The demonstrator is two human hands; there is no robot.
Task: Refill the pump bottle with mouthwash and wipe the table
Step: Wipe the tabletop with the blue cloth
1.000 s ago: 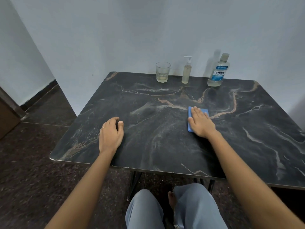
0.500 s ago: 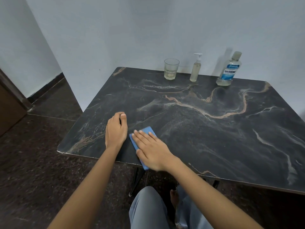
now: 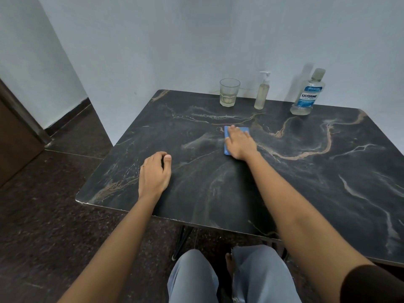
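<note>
Count: one table, two hands, two bottles, one glass, one cloth, one ring.
Table (image 3: 317,182): one dark top with pale and tan marble veins, set into a corner of the light wall (image 3: 175,40); everything else listed sits on it.
Left hand (image 3: 154,173): lies palm down near the front left edge of the table, fingertips bent under and thumb alongside. It holds nothing.
Right hand (image 3: 239,143): reaches out to the middle of the table, flat with fingers straight, pressing down on the cloth. Nothing is gripped.
Mouthwash bottle (image 3: 307,95): one clear bottle with a blue label and its cap on, upright at the back right edge against the wall. A pale liquid shows low in its base; the exact level is hard to tell.
Pump bottle (image 3: 261,92): one slim clear bottle with a white pump head fitted, upright between the glass and the mouthwash bottle. Pale yellowish liquid fills most of its body.
Glass (image 3: 228,92): one clear tumbler, upright at the back, left of the pump bottle and apart from it. Pale liquid fills its lower part.
Cloth (image 3: 243,129): one blue piece lying flat under the right hand, its edges showing beyond the fingertips and along the hand's left side.
Ring (image 3: 144,164): one, on a finger of the left hand.
</note>
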